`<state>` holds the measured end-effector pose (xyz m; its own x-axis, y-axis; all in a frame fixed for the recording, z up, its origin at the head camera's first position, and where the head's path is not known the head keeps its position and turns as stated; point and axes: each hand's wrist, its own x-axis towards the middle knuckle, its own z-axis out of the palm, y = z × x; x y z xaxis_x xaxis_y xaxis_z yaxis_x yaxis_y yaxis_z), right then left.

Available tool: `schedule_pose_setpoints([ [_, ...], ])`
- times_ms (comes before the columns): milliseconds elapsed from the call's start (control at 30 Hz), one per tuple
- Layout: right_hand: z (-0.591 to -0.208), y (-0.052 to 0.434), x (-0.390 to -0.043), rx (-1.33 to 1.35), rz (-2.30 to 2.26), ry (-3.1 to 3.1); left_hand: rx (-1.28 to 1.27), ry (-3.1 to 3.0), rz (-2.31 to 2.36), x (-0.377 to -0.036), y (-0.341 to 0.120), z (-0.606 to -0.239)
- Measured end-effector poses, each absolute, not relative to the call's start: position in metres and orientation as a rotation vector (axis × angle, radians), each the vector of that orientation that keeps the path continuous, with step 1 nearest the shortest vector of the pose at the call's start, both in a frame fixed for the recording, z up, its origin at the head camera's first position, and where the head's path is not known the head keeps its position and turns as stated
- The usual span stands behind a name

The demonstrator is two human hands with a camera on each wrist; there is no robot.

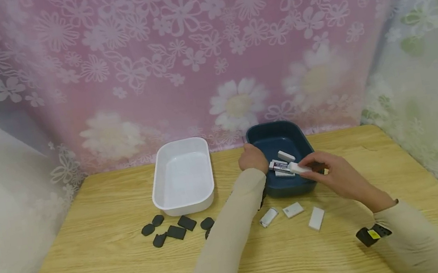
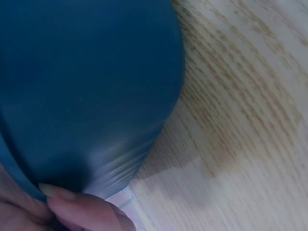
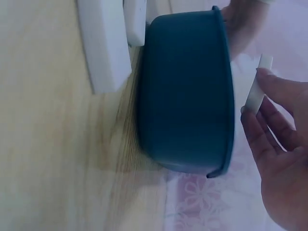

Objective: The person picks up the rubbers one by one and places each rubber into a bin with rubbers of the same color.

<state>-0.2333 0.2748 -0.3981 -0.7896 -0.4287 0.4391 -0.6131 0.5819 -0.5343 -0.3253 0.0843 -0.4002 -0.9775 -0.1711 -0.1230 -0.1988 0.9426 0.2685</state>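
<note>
wooden table (image 1: 94, 268), floral backdrop. right hand (image 1: 337, 175) pinches white eraser (image 1: 299, 168) over blue tray (image 1: 290, 187); left hand (image 1: 253, 157) grips tray's near-left rim.

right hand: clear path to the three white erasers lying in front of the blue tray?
Probably yes, once freed. The right hand holds a white eraser over the blue tray; the three white erasers lie uncovered on the table just below it.
</note>
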Motion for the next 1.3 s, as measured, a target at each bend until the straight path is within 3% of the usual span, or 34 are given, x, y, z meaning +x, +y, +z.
schedule_pose_setpoints([
  [333, -0.41, 0.256, -0.264, 0.877, 0.932, -2.734, -0.286, 2.99, 0.431, -0.324, 0.089, -0.404],
  [1300, -0.41, 0.24, -0.282, 0.824, 0.821, -2.935, -0.315, 2.98, 0.422, -0.327, 0.085, -0.402],
])
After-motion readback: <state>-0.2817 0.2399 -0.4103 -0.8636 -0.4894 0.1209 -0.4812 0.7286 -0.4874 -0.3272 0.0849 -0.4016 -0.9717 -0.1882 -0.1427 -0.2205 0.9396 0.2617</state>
